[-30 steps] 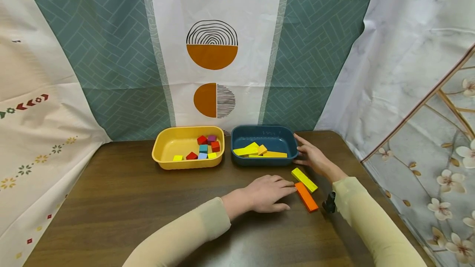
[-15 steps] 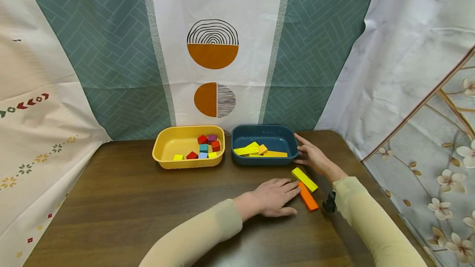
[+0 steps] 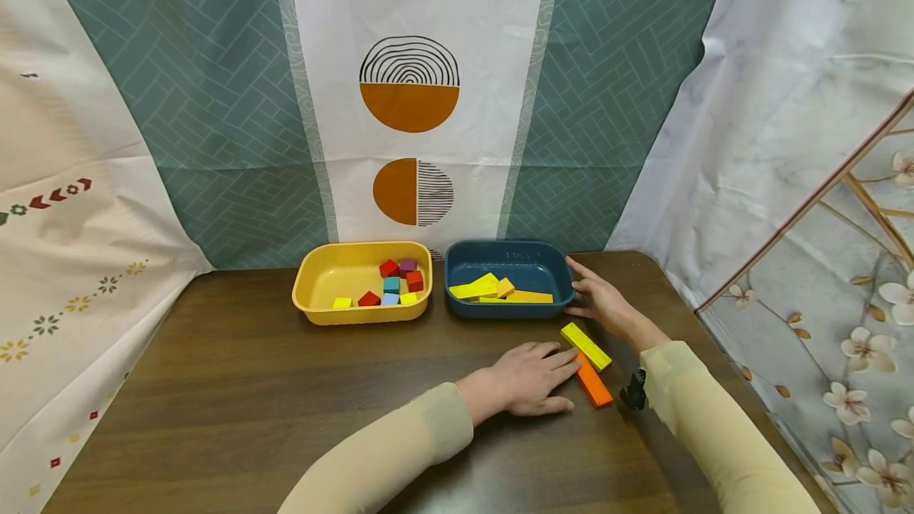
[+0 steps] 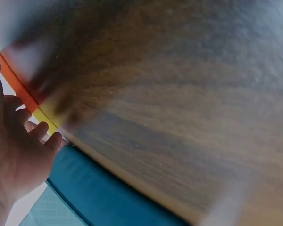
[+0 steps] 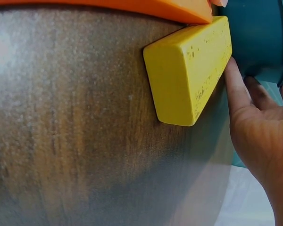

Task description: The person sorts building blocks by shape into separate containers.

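My left hand point(image 3: 530, 381) lies spread low over the table, its fingertips right at the far end of an orange block point(image 3: 596, 384). In the left wrist view the fingers of that hand point(image 4: 23, 146) are loosely extended beside the orange block point(image 4: 19, 84). A yellow block point(image 3: 585, 346) lies alongside the orange one, their ends close together. My right hand point(image 3: 605, 304) rests with extended fingers against the right wall of the dark blue bin point(image 3: 514, 254). In the right wrist view the yellow block point(image 5: 188, 70) is just beside the thumb side of this hand point(image 5: 259, 122).
Inside the blue bin are several yellow blocks point(image 3: 474, 290) and a small yellow-orange cube point(image 3: 505, 288). To its left stands a yellow bin point(image 3: 321, 284) with several coloured cubes. A patterned cloth point(image 3: 214, 181) hangs behind. A small black object point(image 3: 633, 393) sits at the right wrist.
My left hand has slid right and slightly down toward the orange block, its fingertips now overlapping the block's far end. My right hand and both bins have kept their places.
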Available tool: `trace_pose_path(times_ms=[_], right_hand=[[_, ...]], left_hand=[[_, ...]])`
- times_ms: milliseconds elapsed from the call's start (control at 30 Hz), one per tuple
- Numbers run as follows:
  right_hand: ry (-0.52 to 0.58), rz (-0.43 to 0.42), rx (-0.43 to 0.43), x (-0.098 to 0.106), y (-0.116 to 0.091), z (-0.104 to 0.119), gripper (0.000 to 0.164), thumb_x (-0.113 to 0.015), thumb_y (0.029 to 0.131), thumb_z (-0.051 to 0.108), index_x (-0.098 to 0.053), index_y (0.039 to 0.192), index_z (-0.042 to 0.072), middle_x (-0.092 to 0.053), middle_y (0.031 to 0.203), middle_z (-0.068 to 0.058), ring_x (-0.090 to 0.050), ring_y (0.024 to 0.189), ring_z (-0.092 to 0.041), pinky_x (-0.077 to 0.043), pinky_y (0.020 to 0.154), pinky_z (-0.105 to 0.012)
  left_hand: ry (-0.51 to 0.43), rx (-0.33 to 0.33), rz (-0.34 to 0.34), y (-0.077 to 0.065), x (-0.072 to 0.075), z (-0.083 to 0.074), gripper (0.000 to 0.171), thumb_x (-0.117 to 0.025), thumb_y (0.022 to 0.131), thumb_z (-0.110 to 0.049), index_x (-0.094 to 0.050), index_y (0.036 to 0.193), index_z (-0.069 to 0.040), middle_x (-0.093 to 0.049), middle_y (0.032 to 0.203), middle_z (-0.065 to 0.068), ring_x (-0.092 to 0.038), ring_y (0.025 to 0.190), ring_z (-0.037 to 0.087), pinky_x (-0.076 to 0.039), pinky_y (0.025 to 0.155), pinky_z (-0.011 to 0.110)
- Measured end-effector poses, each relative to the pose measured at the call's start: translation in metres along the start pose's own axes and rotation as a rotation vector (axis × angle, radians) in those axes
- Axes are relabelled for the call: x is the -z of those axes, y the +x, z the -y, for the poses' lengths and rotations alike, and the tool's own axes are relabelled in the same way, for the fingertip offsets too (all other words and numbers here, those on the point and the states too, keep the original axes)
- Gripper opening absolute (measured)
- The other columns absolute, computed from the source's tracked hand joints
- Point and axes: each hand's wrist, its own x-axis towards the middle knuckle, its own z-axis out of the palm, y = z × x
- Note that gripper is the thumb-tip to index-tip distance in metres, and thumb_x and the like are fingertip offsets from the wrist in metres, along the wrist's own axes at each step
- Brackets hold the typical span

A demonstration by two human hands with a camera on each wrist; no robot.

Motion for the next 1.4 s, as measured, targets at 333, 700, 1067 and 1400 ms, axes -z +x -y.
trace_pose_path(times_ms=[333,700,1067,1400], right_hand=[[-0.005,0.001,0.004,0.000,-0.001,0.000,0.062,-0.031,0.111,0.013,-0.008,0.167,0.026,-0.001,0.170,-0.015,-0.030,0.146,-0.046,-0.037,0.110,-0.062],[-0.001,0.008,0.001,0.000,0.000,-0.001,0.062,-0.030,0.111,0.012,-0.006,0.167,0.025,0.000,0.170,-0.018,-0.030,0.145,-0.047,-0.037,0.110,-0.062],[0.017,-0.003,-0.009,-0.002,0.000,-0.001,0.063,-0.031,0.110,0.012,-0.008,0.167,0.025,-0.002,0.170,-0.017,-0.034,0.143,-0.046,-0.038,0.109,-0.062],[0.013,-0.002,-0.002,-0.001,0.000,0.000,0.062,-0.030,0.110,0.011,-0.008,0.167,0.025,0.000,0.170,-0.014,-0.033,0.143,-0.046,-0.038,0.109,-0.062]], left_hand=[[-0.037,0.003,0.009,-0.016,0.006,0.005,0.072,-0.027,0.104,-0.067,-0.024,0.164,-0.028,-0.017,0.169,-0.011,-0.020,0.154,0.016,-0.020,0.123,0.034],[-0.032,-0.017,-0.018,-0.047,0.004,0.015,0.070,-0.031,0.105,-0.063,-0.030,0.163,-0.024,-0.024,0.168,-0.006,-0.026,0.152,0.020,-0.025,0.122,0.036],[0.031,0.113,-0.047,-0.076,0.001,0.009,0.070,-0.038,0.104,-0.064,-0.039,0.160,-0.022,-0.035,0.164,-0.002,-0.037,0.145,0.023,-0.033,0.118,0.041],[0.103,0.374,0.065,-0.085,0.009,-0.020,0.080,-0.040,0.097,-0.074,-0.046,0.156,-0.021,-0.045,0.156,0.003,-0.045,0.136,0.023,-0.035,0.115,0.047]])
